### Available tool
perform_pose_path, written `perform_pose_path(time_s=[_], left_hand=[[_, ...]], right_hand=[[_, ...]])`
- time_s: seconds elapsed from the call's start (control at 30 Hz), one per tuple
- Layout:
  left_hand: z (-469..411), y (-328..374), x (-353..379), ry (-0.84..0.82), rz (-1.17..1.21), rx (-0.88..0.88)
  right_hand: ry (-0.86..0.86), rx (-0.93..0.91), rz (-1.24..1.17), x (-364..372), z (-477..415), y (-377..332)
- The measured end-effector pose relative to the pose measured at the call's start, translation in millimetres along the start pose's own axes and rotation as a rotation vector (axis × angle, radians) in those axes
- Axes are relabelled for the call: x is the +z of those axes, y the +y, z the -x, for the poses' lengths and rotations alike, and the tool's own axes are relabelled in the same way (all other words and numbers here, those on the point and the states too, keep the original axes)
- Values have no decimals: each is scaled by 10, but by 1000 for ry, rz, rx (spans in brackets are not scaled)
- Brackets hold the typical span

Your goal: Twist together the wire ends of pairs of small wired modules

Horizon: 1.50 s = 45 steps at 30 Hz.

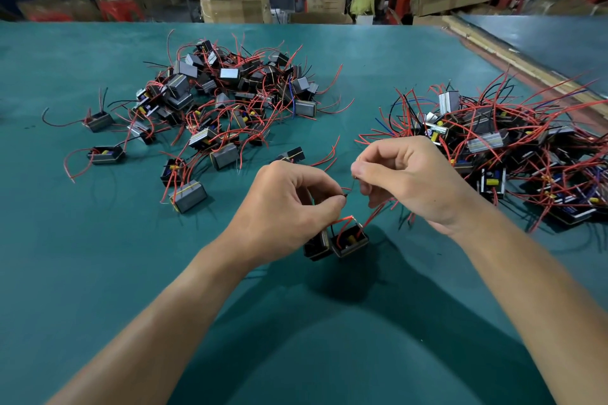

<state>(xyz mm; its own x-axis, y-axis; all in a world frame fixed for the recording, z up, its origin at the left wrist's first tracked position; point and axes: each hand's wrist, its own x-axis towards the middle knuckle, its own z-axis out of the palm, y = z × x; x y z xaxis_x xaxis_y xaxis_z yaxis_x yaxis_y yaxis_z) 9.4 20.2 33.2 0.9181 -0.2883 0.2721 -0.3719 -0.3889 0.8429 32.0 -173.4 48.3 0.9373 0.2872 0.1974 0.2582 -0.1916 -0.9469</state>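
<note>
With left hand (289, 204) and right hand (404, 181) each in a narrow grip pinching the wire ends (348, 193) above two modules (335, 242) hanging over the worktop (98, 256), joining seems underway; next, roll the tips together.

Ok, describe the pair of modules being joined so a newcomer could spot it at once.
On the green table, look between the left pile and the right pile, at the near middle. Two black modules are side by side below the left hand and right hand. Only their red wires are pinched in fingers; the rest lie loose.
</note>
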Motion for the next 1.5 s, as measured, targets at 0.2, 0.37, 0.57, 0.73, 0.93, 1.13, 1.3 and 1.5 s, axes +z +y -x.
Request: perform_pose_path(time_s=[0.2, 0.37, 0.57, 0.73, 0.93, 1.13, 1.3, 1.5], left_hand=[[-14, -6, 22, 13, 63, -2], [-27, -22, 16, 58, 49, -8], [-32, -10, 8, 117, 31, -24], [-44, 16, 0, 137, 47, -38], [-47, 35, -8, 135, 140, -109], [-59, 69, 0, 145, 263, -107], [-67, 55, -9, 168, 327, -100], [-81, 33, -11, 214, 406, -109]], right_hand=[[42, -37, 1, -3, 0, -12], [103, -28, 3, -7, -4, -27], [-23, 60, 24, -33, 6, -18], [-315, 130, 229, 2, 66, -16], [-354, 102, 486, 122, 96, -27], [-293, -29, 670, 255, 138, -44], [-237, -63, 630, 296, 117, -4], [-186, -58, 557, 262, 75, 68]])
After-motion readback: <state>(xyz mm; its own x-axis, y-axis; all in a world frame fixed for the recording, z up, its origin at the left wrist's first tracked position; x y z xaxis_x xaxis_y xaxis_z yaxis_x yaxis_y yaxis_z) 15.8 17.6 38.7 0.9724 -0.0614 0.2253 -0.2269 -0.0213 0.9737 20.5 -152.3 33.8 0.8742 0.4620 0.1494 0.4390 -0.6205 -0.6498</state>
